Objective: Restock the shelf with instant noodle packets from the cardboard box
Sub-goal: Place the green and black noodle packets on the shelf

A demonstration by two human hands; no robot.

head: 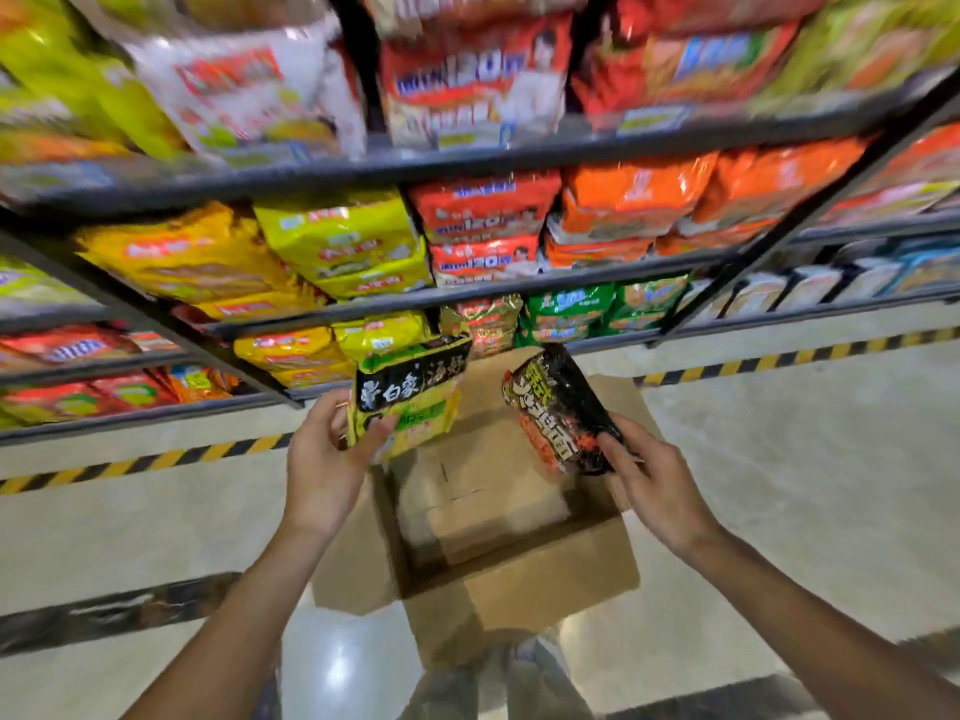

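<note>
An open cardboard box (519,589) stands on the floor below me, and only its bare bottom shows inside. Above the box's left side, my left hand (324,459) grips a green-and-black noodle packet (410,397) by its lower edge. Over the right side, my right hand (657,485) holds a black-and-red noodle packet (561,418) at its lower end. Both packets hang in the air in front of the lowest shelf (311,389) of the dark metal rack.
The rack's shelves (467,298) are packed with yellow, red, orange and green noodle packs, blurred at the top. Yellow-black hazard tape (779,361) runs along the base of the rack. Glossy floor tiles (779,485) surround the box. My legs show under the box.
</note>
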